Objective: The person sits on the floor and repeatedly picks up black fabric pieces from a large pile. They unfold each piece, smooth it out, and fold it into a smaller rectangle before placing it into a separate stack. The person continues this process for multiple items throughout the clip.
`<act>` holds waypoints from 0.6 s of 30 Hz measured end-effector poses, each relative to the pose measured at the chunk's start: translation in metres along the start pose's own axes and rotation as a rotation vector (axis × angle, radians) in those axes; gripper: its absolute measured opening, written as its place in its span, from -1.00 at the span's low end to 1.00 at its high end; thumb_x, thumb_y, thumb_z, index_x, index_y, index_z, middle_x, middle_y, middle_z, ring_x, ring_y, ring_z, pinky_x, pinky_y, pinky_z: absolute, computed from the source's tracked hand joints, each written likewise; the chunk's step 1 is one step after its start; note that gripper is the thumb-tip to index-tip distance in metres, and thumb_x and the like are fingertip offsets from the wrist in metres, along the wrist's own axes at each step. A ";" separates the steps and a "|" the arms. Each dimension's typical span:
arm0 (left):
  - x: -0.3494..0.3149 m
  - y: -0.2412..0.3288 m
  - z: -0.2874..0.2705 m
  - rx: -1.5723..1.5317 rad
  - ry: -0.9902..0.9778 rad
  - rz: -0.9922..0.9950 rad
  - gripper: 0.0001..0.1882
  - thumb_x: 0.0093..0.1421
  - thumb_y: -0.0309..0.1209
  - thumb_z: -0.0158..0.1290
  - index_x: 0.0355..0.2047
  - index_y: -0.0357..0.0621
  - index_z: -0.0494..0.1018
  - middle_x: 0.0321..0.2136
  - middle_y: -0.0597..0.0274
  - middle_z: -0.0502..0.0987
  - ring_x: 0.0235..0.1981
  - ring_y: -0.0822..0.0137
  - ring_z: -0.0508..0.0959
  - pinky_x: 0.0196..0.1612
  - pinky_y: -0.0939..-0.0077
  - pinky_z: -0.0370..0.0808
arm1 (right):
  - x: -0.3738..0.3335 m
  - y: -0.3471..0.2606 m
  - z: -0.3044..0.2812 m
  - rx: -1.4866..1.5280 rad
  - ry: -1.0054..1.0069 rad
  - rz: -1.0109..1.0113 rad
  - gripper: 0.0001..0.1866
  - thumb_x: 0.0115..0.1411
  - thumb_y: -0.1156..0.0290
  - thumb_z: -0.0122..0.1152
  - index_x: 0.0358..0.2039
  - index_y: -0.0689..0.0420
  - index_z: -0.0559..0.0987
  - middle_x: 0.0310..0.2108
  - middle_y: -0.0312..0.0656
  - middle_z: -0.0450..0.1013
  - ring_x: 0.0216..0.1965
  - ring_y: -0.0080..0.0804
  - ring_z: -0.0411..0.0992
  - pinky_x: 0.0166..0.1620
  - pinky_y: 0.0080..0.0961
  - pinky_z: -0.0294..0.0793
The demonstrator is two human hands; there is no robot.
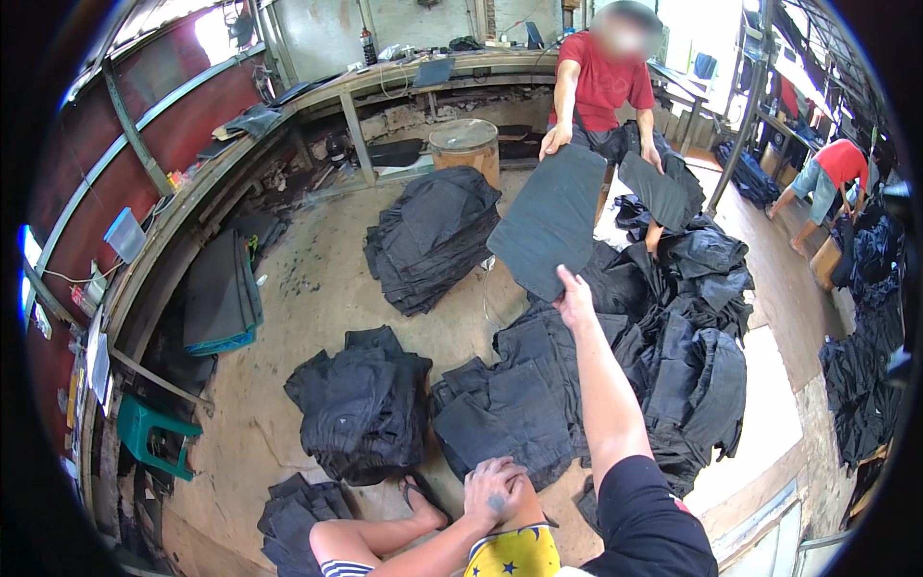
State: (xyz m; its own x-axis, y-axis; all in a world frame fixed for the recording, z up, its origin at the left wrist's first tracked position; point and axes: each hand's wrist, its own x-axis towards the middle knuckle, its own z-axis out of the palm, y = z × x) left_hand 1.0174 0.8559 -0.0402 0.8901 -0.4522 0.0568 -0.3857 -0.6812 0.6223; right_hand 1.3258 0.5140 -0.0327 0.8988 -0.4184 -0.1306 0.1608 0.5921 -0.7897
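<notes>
My right arm reaches forward, and my right hand (575,300) pinches the near corner of a large, flat dark grey board (550,221) with cut-off corners. A co-worker in a red shirt grips the same board at its far left edge. That person's other hand is on a smaller dark panel (660,190). My left hand (495,494) lies over my bent knee with its fingers spread loosely, holding nothing. Just beyond the knee, folded black garments (505,409) are spread on the floor. More black garments (692,375) are heaped to the right of my right forearm.
Separate stacks of black clothing stand at the middle left (361,409) and farther back (433,236). A round wooden stool (463,144) is near the back bench (404,77). At the left are a green plastic stool (159,438) and leaning dark sheets (223,293). Another person bends at the far right.
</notes>
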 end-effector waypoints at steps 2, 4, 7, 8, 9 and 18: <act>0.000 0.000 0.002 -0.006 0.005 0.002 -0.74 0.25 -0.16 0.19 -0.12 0.18 0.77 0.11 0.25 0.67 0.20 0.05 0.59 0.20 -0.01 0.53 | -0.013 0.000 0.019 0.012 -0.010 -0.019 -0.63 0.34 0.28 0.49 0.10 0.00 0.61 0.00 -0.31 0.65 -0.08 -0.38 0.65 -0.08 -0.23 0.70; 0.000 -0.001 0.004 -0.016 0.019 0.013 -0.74 0.26 -0.16 0.19 -0.13 0.18 0.77 0.12 0.25 0.67 0.20 0.05 0.60 0.20 -0.01 0.53 | -0.031 -0.003 0.037 0.105 -0.089 -0.051 -0.65 0.32 0.31 0.50 0.06 0.00 0.60 -0.03 -0.30 0.66 -0.10 -0.39 0.66 -0.10 -0.27 0.73; -0.001 0.000 0.008 -0.045 -0.027 -0.010 -0.71 0.29 -0.12 0.15 -0.09 0.22 0.77 0.17 0.27 0.65 0.25 0.09 0.55 0.28 -0.05 0.47 | -0.063 -0.012 0.064 0.219 -0.055 -0.033 -0.68 0.33 0.37 0.49 0.02 0.09 0.58 -0.06 -0.27 0.66 -0.19 -0.39 0.69 -0.19 -0.35 0.78; -0.002 0.000 0.008 -0.029 -0.033 -0.006 -0.70 0.29 -0.11 0.15 -0.08 0.23 0.77 0.17 0.28 0.65 0.27 0.11 0.54 0.29 -0.06 0.47 | -0.077 -0.013 0.073 0.246 -0.071 -0.043 -0.69 0.34 0.39 0.47 0.02 0.09 0.57 -0.07 -0.26 0.66 -0.20 -0.39 0.69 -0.23 -0.39 0.77; -0.002 0.000 0.010 -0.025 -0.051 -0.013 -0.70 0.29 -0.10 0.15 -0.08 0.24 0.77 0.17 0.28 0.65 0.27 0.12 0.53 0.29 -0.06 0.46 | -0.094 -0.013 0.082 0.266 -0.040 -0.039 -0.69 0.35 0.41 0.45 0.03 0.10 0.56 -0.07 -0.25 0.66 -0.22 -0.40 0.69 -0.27 -0.42 0.77; -0.022 -0.038 -0.007 -0.853 -0.088 -0.129 -0.51 0.46 0.12 0.01 -0.06 0.04 0.71 0.05 0.23 0.68 0.19 0.13 0.57 0.29 0.04 0.44 | -0.325 0.014 0.039 0.402 -0.074 0.260 -0.25 0.27 0.46 0.51 0.40 0.17 0.35 0.26 -0.05 0.49 0.25 -0.07 0.50 0.27 0.03 0.55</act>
State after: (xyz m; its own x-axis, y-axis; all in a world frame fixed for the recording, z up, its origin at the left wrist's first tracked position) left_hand 1.0145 0.8957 -0.0592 0.8788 -0.4680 -0.0933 0.0621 -0.0817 0.9947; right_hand 1.0522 0.6851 0.0226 0.9544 -0.1793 -0.2387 0.0581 0.8959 -0.4405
